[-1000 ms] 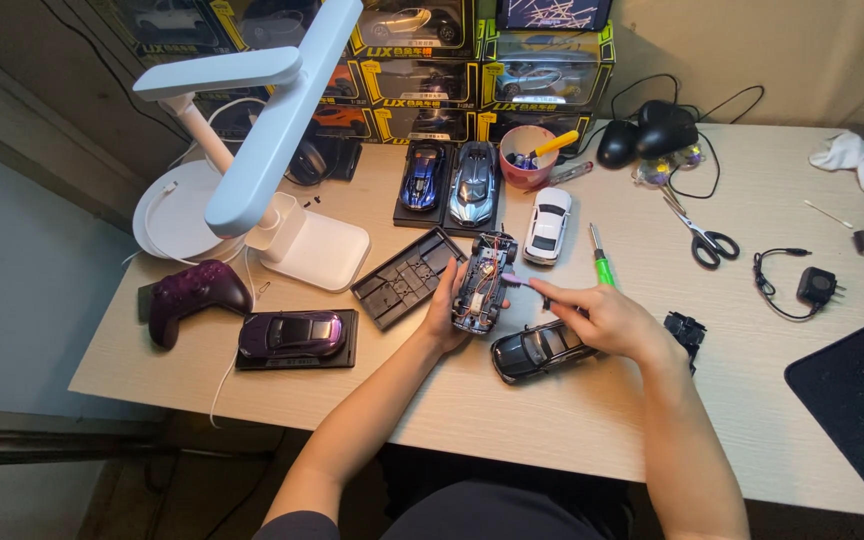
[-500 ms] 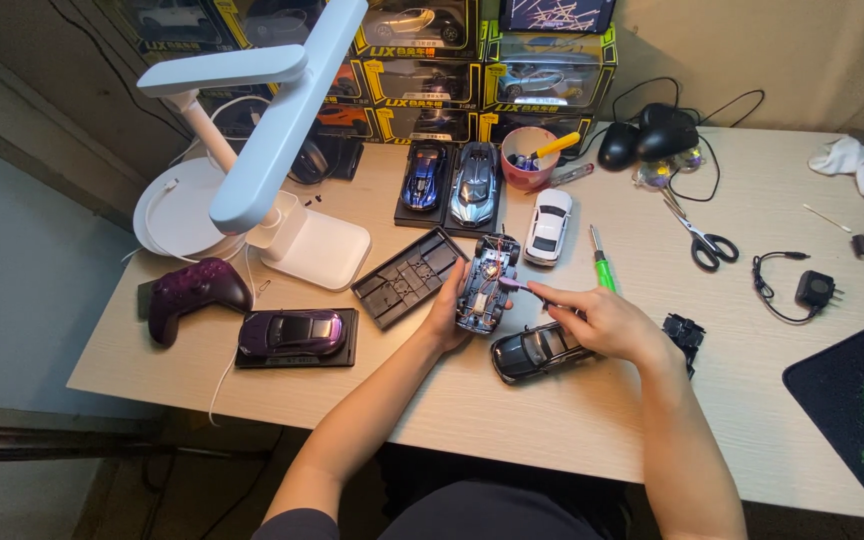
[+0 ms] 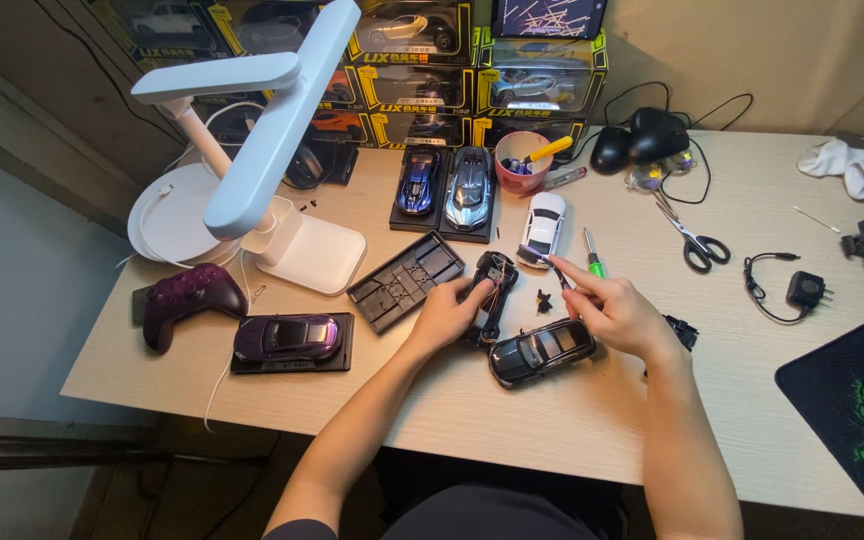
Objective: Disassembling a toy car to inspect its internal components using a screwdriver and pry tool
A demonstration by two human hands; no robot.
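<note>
Hands (image 3: 449,315) on model-car chassis (image 3: 490,295)

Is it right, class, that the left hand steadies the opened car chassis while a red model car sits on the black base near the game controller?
Not quite. The head view shows the left hand on the chassis, but the car on the base beside the controller is purple, not red.

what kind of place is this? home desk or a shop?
Most likely a home hobby desk for model cars. Boxed model cars are stacked along the wall, loose model cars sit under a white desk lamp, and the left hand steadies an opened car chassis.
</note>
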